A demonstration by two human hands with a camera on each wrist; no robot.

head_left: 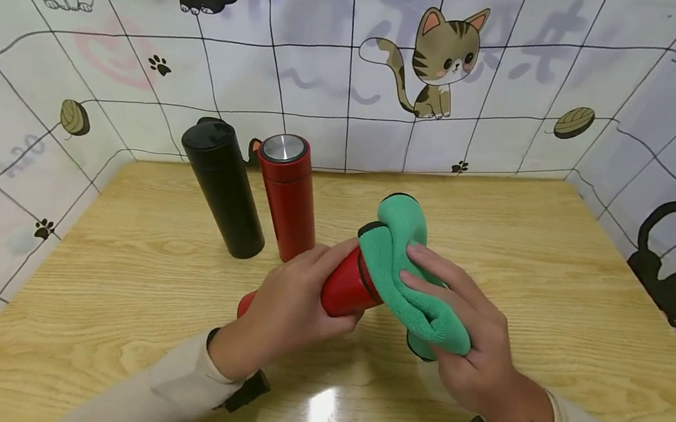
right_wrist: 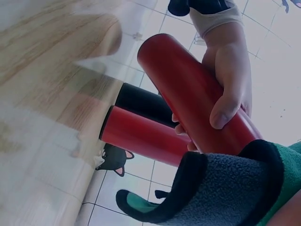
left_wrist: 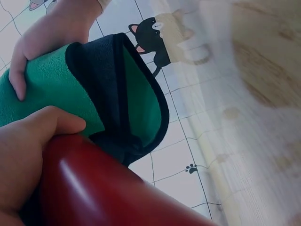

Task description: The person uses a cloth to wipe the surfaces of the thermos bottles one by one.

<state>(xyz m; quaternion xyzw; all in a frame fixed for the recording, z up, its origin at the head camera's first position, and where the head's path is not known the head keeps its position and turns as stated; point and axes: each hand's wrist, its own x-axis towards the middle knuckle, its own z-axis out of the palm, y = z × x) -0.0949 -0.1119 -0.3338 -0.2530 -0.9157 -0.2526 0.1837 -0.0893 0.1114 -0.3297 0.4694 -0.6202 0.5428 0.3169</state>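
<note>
My left hand (head_left: pixel 296 297) grips a red thermos flask (head_left: pixel 346 288) around its body, tilted with its top end toward the right. A green cloth (head_left: pixel 397 267) with dark edging covers that top end. My right hand (head_left: pixel 475 333) holds the cloth over it, fingers spread across the folds. In the left wrist view the cloth (left_wrist: pixel 47 87) wraps over the flask's end, close to my left thumb. The right wrist view shows the flask's bare red body (right_wrist: pixel 188 89) and its base, held clear of the table.
A black thermos flask (head_left: pixel 223 190) and a second red flask (head_left: pixel 290 198) with a silver lid top stand side by side at the back left of the wooden table (head_left: pixel 127 326). Behind them rises a wall covering (head_left: pixel 309 81) with cartoon cats.
</note>
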